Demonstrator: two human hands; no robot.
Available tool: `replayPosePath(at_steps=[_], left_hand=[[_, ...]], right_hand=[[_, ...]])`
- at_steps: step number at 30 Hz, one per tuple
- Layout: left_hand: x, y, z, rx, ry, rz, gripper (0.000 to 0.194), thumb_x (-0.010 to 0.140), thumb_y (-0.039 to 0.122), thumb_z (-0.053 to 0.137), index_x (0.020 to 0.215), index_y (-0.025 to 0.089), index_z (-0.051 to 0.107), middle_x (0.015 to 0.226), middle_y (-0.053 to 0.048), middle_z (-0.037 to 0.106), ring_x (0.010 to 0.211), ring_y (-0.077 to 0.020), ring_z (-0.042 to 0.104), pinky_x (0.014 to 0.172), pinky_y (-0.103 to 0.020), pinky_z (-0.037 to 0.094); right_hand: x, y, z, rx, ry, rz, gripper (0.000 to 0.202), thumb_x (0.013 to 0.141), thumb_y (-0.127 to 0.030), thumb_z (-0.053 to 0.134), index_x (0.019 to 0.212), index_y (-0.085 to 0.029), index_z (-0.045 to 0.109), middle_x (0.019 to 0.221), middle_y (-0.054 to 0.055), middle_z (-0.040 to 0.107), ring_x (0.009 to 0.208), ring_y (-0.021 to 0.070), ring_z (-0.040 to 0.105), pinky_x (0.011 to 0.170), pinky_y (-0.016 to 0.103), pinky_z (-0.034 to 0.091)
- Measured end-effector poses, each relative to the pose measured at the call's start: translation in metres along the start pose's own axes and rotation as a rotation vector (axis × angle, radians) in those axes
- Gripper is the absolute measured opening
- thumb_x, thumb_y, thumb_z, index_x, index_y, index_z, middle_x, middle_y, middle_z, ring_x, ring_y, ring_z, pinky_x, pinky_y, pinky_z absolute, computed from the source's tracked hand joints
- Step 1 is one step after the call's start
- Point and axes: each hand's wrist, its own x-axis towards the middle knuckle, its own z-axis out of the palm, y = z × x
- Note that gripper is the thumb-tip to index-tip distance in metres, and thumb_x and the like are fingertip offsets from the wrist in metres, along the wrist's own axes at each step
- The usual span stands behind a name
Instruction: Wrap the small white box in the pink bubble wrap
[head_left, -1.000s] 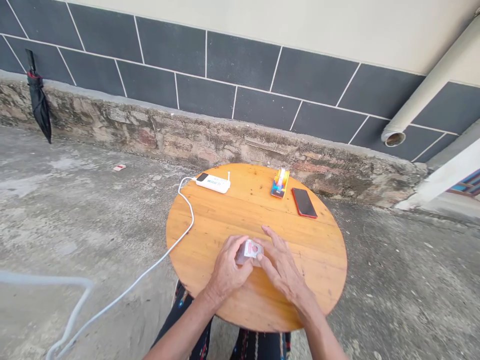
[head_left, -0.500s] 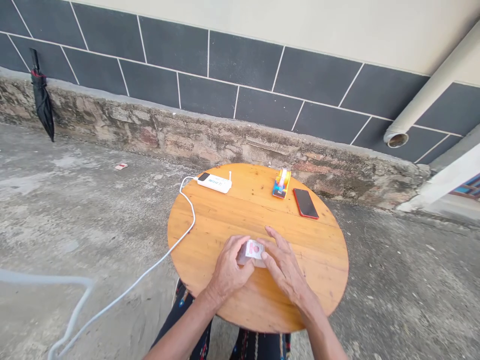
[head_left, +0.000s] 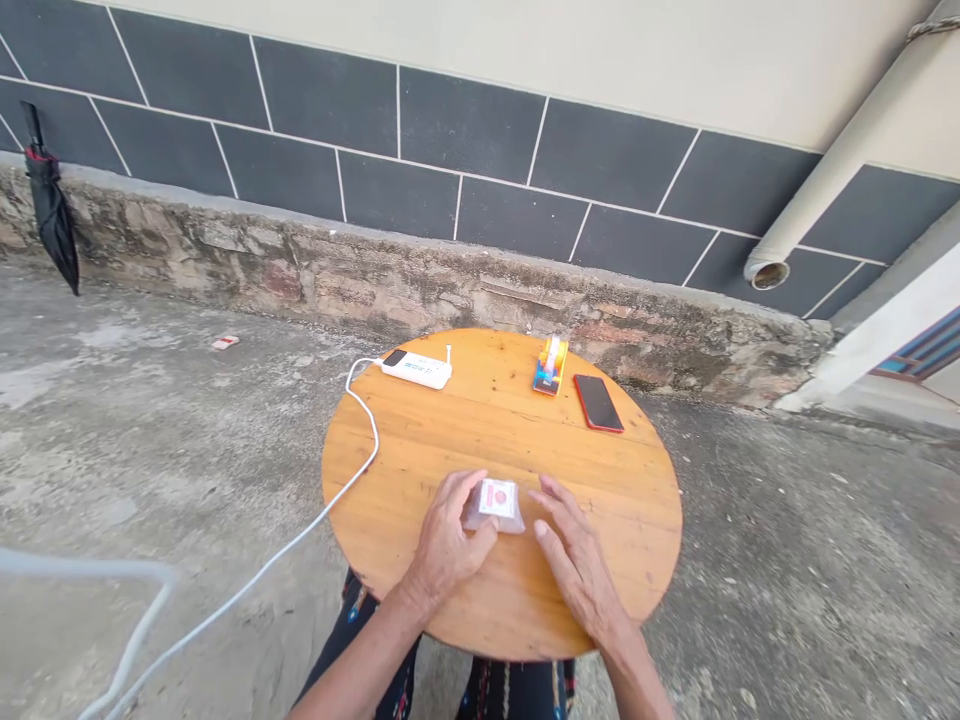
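Note:
A small box [head_left: 498, 497], white with red print on top and wrapped in clear plastic, sits near the middle front of the round wooden table [head_left: 397, 460]. My left hand [head_left: 447, 537] grips its left side, the thumb at the near edge and the fingers at the far left. To the right of the box, my right hand [head_left: 576, 562] hovers close with fingers apart and nothing in it. A narrow gap separates its fingertips from the plastic.
A white power strip [head_left: 417, 370] with a cable [head_left: 313, 520] lies at the table's back left. At the back right are a tape dispenser [head_left: 550, 366] and a red-edged phone [head_left: 598, 403]. A folded black umbrella [head_left: 51, 205] leans on the wall.
My right hand has let go of the box and moved a little to the right. More of the box's plastic wrap shows now. The camera view has shifted slightly.

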Motion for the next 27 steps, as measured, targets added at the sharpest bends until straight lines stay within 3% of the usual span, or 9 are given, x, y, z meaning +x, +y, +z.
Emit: replayPosePath(at_steps=[3, 6, 11, 16, 23, 27], left_hand=[[0.0, 0.004, -0.002, 0.01, 0.007, 0.005, 0.053, 0.073, 0.014, 0.054, 0.125, 0.02, 0.048, 0.12, -0.01, 0.053, 0.11, -0.0245, 0.054, 0.092, -0.04, 0.048], [-0.001, 0.007, -0.006, 0.004, 0.021, -0.013, 0.053, 0.074, 0.017, 0.053, 0.127, 0.019, 0.048, 0.12, -0.011, 0.054, 0.106, -0.025, 0.055, 0.087, -0.04, 0.049], [-0.007, 0.003, -0.022, -0.029, 0.073, -0.168, 0.044, 0.079, 0.021, 0.051, 0.123, 0.02, 0.052, 0.113, -0.007, 0.059, 0.097, -0.0211, 0.057, 0.08, -0.035, 0.048], [-0.02, 0.0, -0.032, 0.035, -0.028, -0.158, 0.038, 0.078, 0.019, 0.052, 0.116, 0.022, 0.058, 0.105, -0.005, 0.062, 0.088, -0.0177, 0.059, 0.079, -0.033, 0.05], [-0.021, 0.0, -0.024, 0.143, -0.03, -0.082, 0.028, 0.08, 0.02, 0.052, 0.105, 0.022, 0.064, 0.099, -0.004, 0.068, 0.088, -0.0193, 0.061, 0.077, -0.032, 0.051], [-0.015, 0.0, -0.018, 0.132, -0.027, -0.083, 0.024, 0.082, 0.023, 0.052, 0.102, 0.021, 0.065, 0.097, -0.004, 0.069, 0.085, -0.0193, 0.062, 0.077, -0.033, 0.052]], right_hand=[[-0.012, 0.007, 0.007, 0.009, 0.015, 0.044, 0.04, 0.094, -0.037, 0.043, 0.133, -0.026, 0.047, 0.144, 0.008, 0.041, 0.134, 0.0266, 0.035, 0.11, 0.055, 0.027], [-0.017, 0.01, 0.011, 0.064, 0.077, 0.033, 0.044, 0.092, -0.035, 0.047, 0.135, -0.024, 0.044, 0.142, 0.01, 0.045, 0.132, 0.0264, 0.039, 0.109, 0.052, 0.032], [-0.017, 0.012, 0.013, 0.112, 0.131, 0.001, 0.04, 0.09, -0.033, 0.05, 0.128, -0.023, 0.051, 0.137, 0.01, 0.05, 0.129, 0.0265, 0.044, 0.107, 0.049, 0.036], [-0.015, 0.011, 0.011, 0.084, 0.08, -0.001, 0.035, 0.09, -0.034, 0.05, 0.123, -0.024, 0.055, 0.128, 0.009, 0.058, 0.121, 0.0264, 0.05, 0.104, 0.049, 0.038], [-0.003, 0.003, 0.007, 0.097, 0.086, -0.012, 0.022, 0.089, -0.029, 0.052, 0.108, -0.024, 0.063, 0.113, 0.007, 0.065, 0.108, 0.0242, 0.058, 0.095, 0.042, 0.044], [0.009, -0.006, 0.007, 0.085, 0.017, -0.013, 0.024, 0.088, -0.023, 0.051, 0.108, -0.025, 0.064, 0.108, 0.005, 0.067, 0.102, 0.0226, 0.06, 0.091, 0.039, 0.045]])
